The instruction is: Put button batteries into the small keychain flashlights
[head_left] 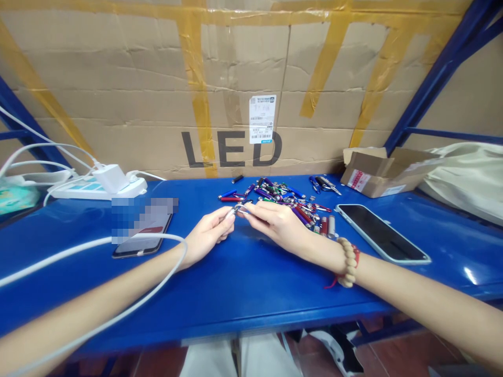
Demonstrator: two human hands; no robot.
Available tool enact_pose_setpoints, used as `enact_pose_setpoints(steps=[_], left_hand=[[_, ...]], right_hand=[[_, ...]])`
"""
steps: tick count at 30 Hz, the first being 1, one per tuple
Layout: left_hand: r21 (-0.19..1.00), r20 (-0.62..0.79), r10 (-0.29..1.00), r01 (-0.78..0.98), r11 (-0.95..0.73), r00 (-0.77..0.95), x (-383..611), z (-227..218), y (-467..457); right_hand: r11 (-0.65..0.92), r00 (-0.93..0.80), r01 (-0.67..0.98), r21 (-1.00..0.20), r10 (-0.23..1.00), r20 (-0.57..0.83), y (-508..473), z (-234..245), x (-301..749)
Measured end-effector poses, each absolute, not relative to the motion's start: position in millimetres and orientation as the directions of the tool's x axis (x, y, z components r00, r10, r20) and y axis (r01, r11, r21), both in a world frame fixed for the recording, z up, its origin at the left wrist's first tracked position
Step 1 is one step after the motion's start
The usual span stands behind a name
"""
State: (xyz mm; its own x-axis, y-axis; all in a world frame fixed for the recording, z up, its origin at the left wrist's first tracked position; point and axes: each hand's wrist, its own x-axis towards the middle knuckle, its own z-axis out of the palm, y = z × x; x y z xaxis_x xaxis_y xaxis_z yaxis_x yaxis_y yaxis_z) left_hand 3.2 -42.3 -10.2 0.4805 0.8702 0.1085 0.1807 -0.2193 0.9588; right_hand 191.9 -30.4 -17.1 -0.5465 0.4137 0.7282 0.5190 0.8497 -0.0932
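My left hand (212,230) is closed, with thumb and fingertips pinching a small metallic piece (237,208). My right hand (277,222) meets it from the other side, its fingertips closed on the same piece, which has a thin loop showing. The fingers cover most of it, so its exact kind cannot be told. Just behind the hands lies a pile of small coloured metal tubes (275,191), blue, red, purple and green, some with small clips or rings. A red tube (324,226) and a silver tube (331,226) lie beside my right wrist.
A phone (383,233) lies at the right and another phone (143,238) at the left. A white cable (184,251) loops over my left forearm. Behind are a power strip (98,188), keys (328,184), an open cardboard box (387,170) and a large carton (149,104).
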Motion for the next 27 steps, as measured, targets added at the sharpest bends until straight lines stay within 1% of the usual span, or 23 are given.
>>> enact_pose_setpoints(steps=[3, 6, 10, 14, 19, 22, 25, 27], left_hand=[[0.953, 0.102, 0.895, 0.214, -0.212, 0.434, 4, -8, -43], [0.941, 0.127, 0.898, 0.236, -0.244, 0.421, 4, -8, -42], [0.909, 0.189, 0.896, 0.273, -0.314, 0.401, 2, -10, -38], [0.890, 0.220, 0.904, 0.304, -0.340, 0.366, 0, -10, -36], [0.890, 0.208, 0.924, 0.329, -0.315, 0.320, 1, -8, -36], [0.902, 0.183, 0.934, 0.326, -0.284, 0.306, 0, -7, -36], [0.911, 0.172, 0.936, 0.312, -0.270, 0.305, -1, -8, -36], [0.918, 0.166, 0.937, 0.299, -0.261, 0.306, -1, -9, -35]], right_hand=[[0.849, -0.564, 0.523, -0.067, 0.404, 0.721, -30, -17, 193], [0.843, -0.557, 0.533, -0.068, 0.410, 0.722, -30, -17, 194], [0.836, -0.528, 0.537, -0.116, 0.440, 0.727, -29, -15, 196], [0.824, -0.448, 0.534, -0.192, 0.468, 0.762, -29, -11, 198], [0.777, -0.272, 0.534, -0.334, 0.531, 0.802, -28, -2, 201], [0.716, -0.118, 0.508, -0.479, 0.609, 0.784, -26, 5, 206], [0.671, -0.012, 0.379, -0.637, 0.692, 0.722, -19, 13, 216], [0.637, 0.032, 0.284, -0.717, 0.741, 0.671, -13, 19, 225]])
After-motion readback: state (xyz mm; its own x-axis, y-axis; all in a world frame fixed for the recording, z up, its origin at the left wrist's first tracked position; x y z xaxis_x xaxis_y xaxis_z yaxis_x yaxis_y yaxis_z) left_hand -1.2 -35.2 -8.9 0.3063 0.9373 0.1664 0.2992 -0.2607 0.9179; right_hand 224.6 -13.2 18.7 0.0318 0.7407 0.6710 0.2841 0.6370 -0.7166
